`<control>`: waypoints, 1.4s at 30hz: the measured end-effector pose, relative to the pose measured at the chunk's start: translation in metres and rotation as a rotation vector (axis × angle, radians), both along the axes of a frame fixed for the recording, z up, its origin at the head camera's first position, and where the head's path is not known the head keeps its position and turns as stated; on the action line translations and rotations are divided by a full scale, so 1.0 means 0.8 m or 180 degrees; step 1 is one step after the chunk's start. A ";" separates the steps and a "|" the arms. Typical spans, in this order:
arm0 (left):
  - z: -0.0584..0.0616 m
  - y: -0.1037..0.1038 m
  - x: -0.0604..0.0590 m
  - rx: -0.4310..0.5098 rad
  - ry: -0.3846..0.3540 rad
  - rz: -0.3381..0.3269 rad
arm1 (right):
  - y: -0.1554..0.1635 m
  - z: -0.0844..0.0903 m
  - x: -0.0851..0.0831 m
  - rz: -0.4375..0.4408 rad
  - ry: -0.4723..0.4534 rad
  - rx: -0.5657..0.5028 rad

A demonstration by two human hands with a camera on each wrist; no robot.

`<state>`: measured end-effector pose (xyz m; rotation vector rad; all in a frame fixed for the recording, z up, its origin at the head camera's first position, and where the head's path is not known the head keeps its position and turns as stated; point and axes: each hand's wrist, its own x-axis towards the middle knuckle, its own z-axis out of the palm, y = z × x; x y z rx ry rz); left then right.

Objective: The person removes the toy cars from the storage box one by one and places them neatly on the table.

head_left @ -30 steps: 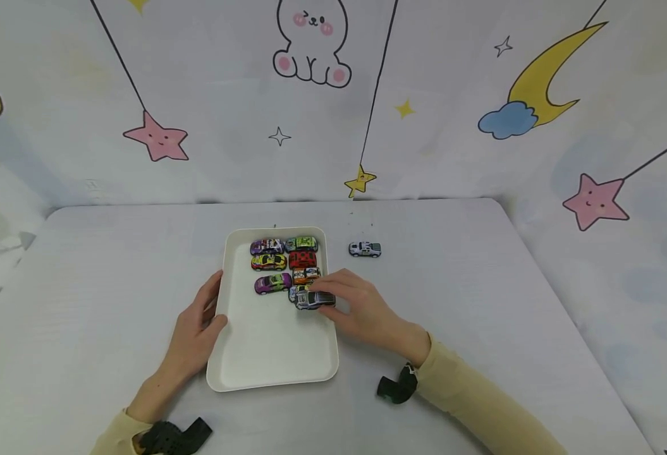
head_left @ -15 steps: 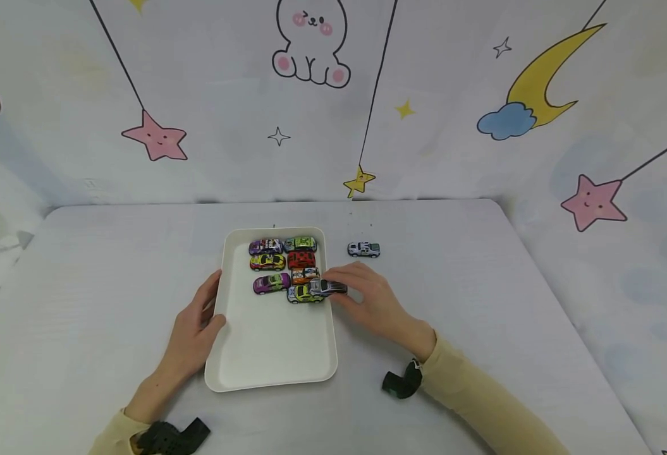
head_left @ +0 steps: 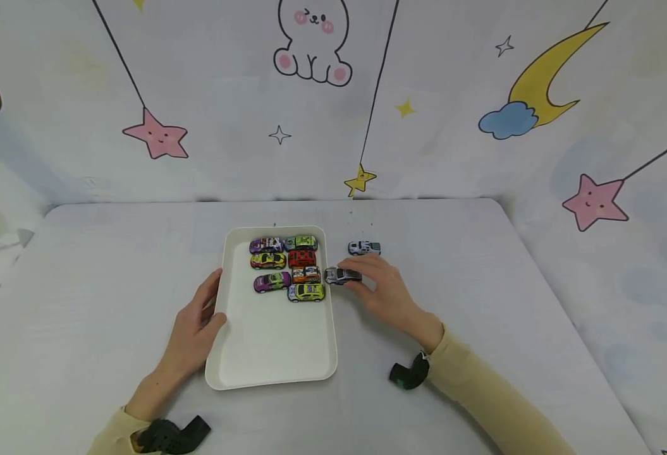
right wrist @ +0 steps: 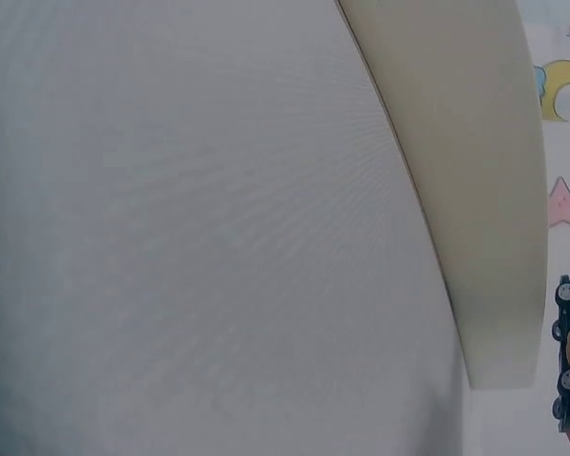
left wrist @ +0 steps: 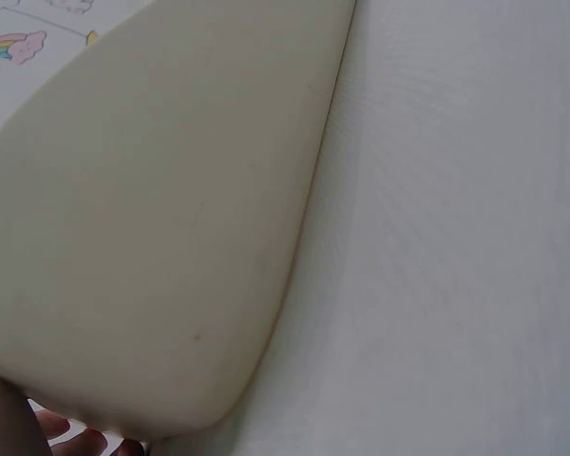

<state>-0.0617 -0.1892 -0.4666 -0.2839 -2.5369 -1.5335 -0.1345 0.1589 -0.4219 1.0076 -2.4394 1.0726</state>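
Note:
My right hand (head_left: 387, 291) pinches a dark grey toy car (head_left: 340, 275) between thumb and fingers, just over the right rim of a white tray (head_left: 270, 341). In the right wrist view the toy car (right wrist: 569, 313) is held up above the table, its wheels showing. My left hand (head_left: 193, 332) holds the tray's left side, thumb on the rim and fingers along the outer wall. Several toy cars lie in the tray's far half, among them a red one (head_left: 301, 258), a purple one (head_left: 272, 282) and a yellow-green one (head_left: 306, 292).
A silver-white toy car (head_left: 364, 248) stands on the white table (head_left: 452, 272) to the right of the tray, just beyond my right fingers. A patterned wall (head_left: 219, 107) rises behind the table's far edge. Dark wrist cameras sit at both wrists.
My right hand has carried the dark grey car up and to the right, from over the yellow-green car to the tray's right rim. The left hand stays on the tray.

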 end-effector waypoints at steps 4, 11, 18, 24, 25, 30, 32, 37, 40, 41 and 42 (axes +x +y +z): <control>0.000 0.001 0.000 -0.0039 -0.0011 0.0006 | 0.005 0.000 -0.005 -0.0089 -0.0009 0.0051; 0.000 0.000 0.000 -0.0028 -0.0024 0.0023 | 0.019 -0.011 -0.017 -0.0261 -0.0062 0.0111; 0.000 0.001 0.000 -0.0011 -0.0016 -0.0001 | 0.030 -0.027 -0.025 -0.0347 0.0003 0.0151; 0.001 0.001 0.001 0.0005 -0.0011 -0.0012 | 0.037 -0.042 -0.031 -0.0355 0.0236 0.0129; 0.001 0.001 0.001 0.0005 -0.0011 -0.0011 | 0.038 -0.044 -0.032 -0.0348 0.0268 0.0110; 0.001 -0.001 0.001 0.0016 -0.0007 -0.0006 | 0.041 -0.055 -0.036 -0.0323 0.0384 0.0063; 0.001 -0.001 0.001 0.0019 -0.0006 -0.0012 | 0.041 -0.058 -0.037 -0.0324 0.0413 0.0065; 0.001 -0.002 0.000 0.0038 -0.0015 -0.0027 | 0.041 -0.059 -0.036 -0.0386 0.0440 0.0024; 0.000 -0.001 0.000 0.0055 -0.0011 -0.0033 | 0.042 -0.058 -0.035 -0.0489 0.0442 -0.0047; 0.000 -0.001 -0.001 0.0053 -0.0010 -0.0034 | 0.042 -0.058 -0.035 -0.0523 0.0442 -0.0076; 0.000 0.000 0.000 0.0055 -0.0012 -0.0038 | 0.043 -0.058 -0.035 -0.0559 0.0449 -0.0102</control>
